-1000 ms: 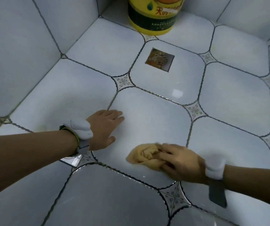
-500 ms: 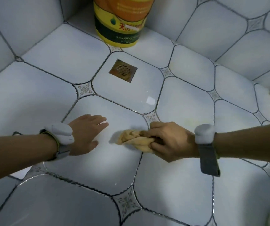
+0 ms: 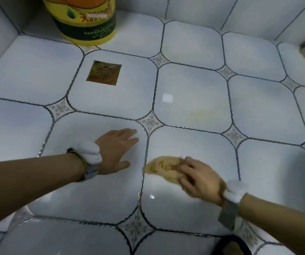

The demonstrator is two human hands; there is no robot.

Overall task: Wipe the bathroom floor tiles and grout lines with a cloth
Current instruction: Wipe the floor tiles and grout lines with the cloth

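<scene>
Right hand point(image 3: 200, 178) grips the bunched cloth point(image 3: 161, 167), pressing it beside a grout line point(image 3: 146, 144) for scrubbing; left hand point(image 3: 116, 150), fingers spread flat on a tile point(image 3: 85, 190), likely braces the body.

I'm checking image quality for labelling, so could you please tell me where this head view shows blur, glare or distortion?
Head view: the right hand and the yellow cloth it grips are smeared by motion blur; the left hand, flat on the tile, is sharper. A bright square glare spot sits on a glossy tile right of the brass drain. Wide-angle distortion bows the grout lines toward the edges.
</scene>
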